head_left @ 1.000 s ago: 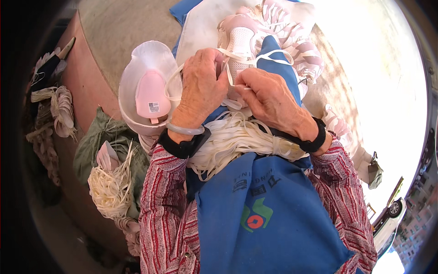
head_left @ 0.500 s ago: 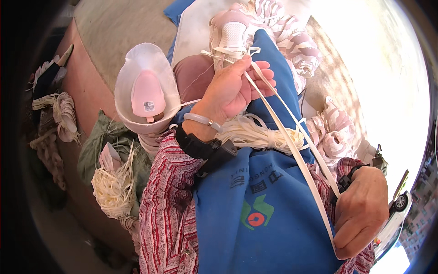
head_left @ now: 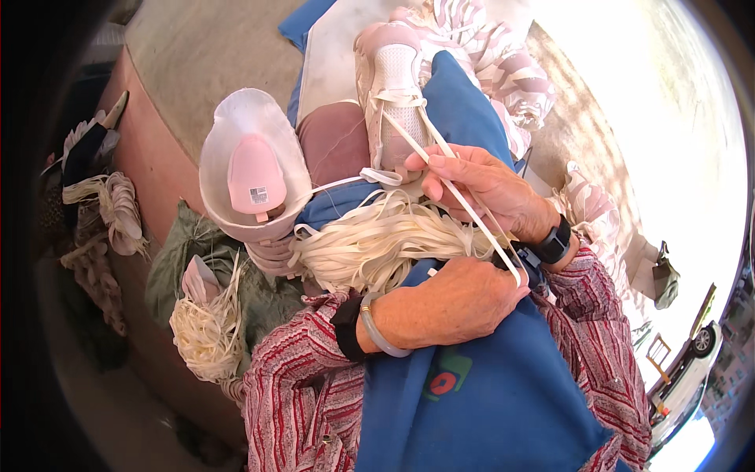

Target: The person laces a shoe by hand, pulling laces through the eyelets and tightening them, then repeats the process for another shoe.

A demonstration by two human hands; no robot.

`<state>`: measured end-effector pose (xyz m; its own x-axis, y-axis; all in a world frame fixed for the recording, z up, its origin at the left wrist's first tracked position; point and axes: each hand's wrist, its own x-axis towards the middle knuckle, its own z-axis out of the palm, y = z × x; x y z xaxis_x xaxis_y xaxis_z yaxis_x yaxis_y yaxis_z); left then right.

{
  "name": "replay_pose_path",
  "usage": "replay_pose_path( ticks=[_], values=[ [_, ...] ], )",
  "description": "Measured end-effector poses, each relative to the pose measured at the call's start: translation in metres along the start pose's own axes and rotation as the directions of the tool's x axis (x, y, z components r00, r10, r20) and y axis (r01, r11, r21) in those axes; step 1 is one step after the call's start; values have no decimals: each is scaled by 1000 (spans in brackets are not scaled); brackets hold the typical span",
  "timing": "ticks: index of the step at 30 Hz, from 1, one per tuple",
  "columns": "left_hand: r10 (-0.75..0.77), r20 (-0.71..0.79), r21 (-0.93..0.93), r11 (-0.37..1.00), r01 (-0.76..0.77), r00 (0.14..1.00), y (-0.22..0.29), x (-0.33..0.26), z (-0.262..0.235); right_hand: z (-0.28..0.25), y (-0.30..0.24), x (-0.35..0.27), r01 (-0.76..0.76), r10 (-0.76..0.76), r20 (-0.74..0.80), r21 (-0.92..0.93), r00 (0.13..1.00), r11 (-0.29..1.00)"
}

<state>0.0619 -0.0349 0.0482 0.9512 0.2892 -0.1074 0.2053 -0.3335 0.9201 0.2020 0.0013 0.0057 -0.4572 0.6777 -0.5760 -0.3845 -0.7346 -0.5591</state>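
A pale pink and white sneaker (head_left: 395, 69) lies toe-away ahead of me, with a white shoelace (head_left: 489, 236) running from its upper in two strands. My left hand (head_left: 452, 303) is closed low over my apron, gripping the far part of the strands. Nearer the sneaker, my right hand (head_left: 491, 189) has its thumb and fingers pinched around the lace. Beneath both hands, a thick bundle of cream laces (head_left: 377, 240) lies across my lap. A loose white lace end (head_left: 381, 177) lies beside the sneaker's heel.
At left stands a white shell-shaped holder (head_left: 219, 169) with a pink insole (head_left: 257, 177) inside. Below it, a green bag (head_left: 275, 315) sits beside a tangle of cream laces (head_left: 206, 338). More pink sneakers (head_left: 515, 79) are piled at the far right. A white car (head_left: 692, 377) stands beyond.
My left hand has come down from the sneaker toward my lap. My right hand has moved up from the lower right to the lace near the sneaker. The lace strands are shorter now.
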Motion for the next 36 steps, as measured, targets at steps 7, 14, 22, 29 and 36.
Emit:
replay_pose_path(
  ticks=[7,14,22,29,36],
  values=[
    [-204,-14,-350,918,186,979,-33,-36,-25,-36,-21,-26,86,-15,143,-510,990,856],
    [-683,-182,-982,166,-92,708,-89,-22,-47,1,-6,0,338,-130,343,-663,930,668],
    [-666,-258,-966,182,-183,700,-111,-16,-45,14,22,7,512,-215,503,-859,837,-14],
    [-668,-385,-870,493,-9,637,-108,-18,-41,-2,0,7,247,-557,94,-947,825,206],
    [-648,-509,-751,656,74,567,-116,-12,-44,-21,4,50,119,-624,83,-993,777,17]
  ],
)
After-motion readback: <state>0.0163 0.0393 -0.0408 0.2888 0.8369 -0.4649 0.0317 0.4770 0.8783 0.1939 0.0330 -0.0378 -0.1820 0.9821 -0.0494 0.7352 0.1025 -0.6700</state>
